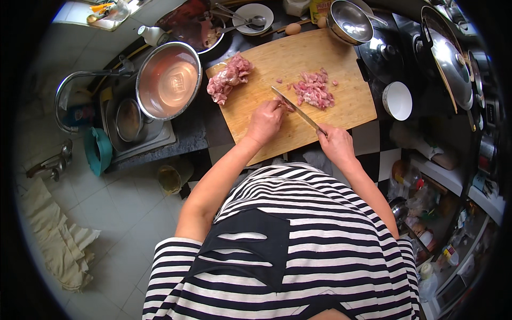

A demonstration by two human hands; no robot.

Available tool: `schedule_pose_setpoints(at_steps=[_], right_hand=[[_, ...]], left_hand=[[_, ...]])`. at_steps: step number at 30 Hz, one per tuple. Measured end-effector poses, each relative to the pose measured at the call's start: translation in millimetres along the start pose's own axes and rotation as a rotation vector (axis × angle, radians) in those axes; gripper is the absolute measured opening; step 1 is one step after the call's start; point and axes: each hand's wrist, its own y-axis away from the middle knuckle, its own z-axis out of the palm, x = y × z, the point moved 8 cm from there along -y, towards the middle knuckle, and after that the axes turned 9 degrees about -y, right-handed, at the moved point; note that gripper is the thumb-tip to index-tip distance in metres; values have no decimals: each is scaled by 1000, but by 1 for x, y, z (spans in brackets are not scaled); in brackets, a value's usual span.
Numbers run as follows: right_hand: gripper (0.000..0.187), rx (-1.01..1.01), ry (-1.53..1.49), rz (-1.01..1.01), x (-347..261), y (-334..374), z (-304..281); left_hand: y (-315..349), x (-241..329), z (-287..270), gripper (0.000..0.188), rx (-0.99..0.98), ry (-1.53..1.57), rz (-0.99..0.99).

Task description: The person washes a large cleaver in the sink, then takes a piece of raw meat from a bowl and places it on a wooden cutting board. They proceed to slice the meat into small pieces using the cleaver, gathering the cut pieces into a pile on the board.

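A wooden cutting board [341,106] lies on the dark counter. My right hand [335,143] grips the handle of a kitchen knife [296,109], whose blade slants up and left across the board. My left hand [265,121] presses a small piece of raw pink meat [286,104] against the blade. A heap of diced meat [314,90] sits just beyond the knife. At the board's far left corner lies a larger uncut lump of raw meat [228,79].
A steel bowl of reddish water [168,80] stands over the sink at left. Beyond the board are a steel bowl [349,22], a white dish with spoons [254,17] and an egg [293,28]. A white bowl [397,100] and lidded wok [450,58] sit right.
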Motion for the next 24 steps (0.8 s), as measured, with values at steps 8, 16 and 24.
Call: schedule_pose_setpoints(at_steps=[8, 16, 24], right_hand=[[21, 12, -33, 164, 24, -5, 5], [21, 5, 12, 94, 5, -5, -7], [21, -26, -48, 168, 20, -1, 12]], left_hand=[[-4, -1, 7, 26, -17, -103, -16], [-1, 5, 3, 25, -31, 25, -41], [-1, 8, 12, 30, -11, 14, -35]])
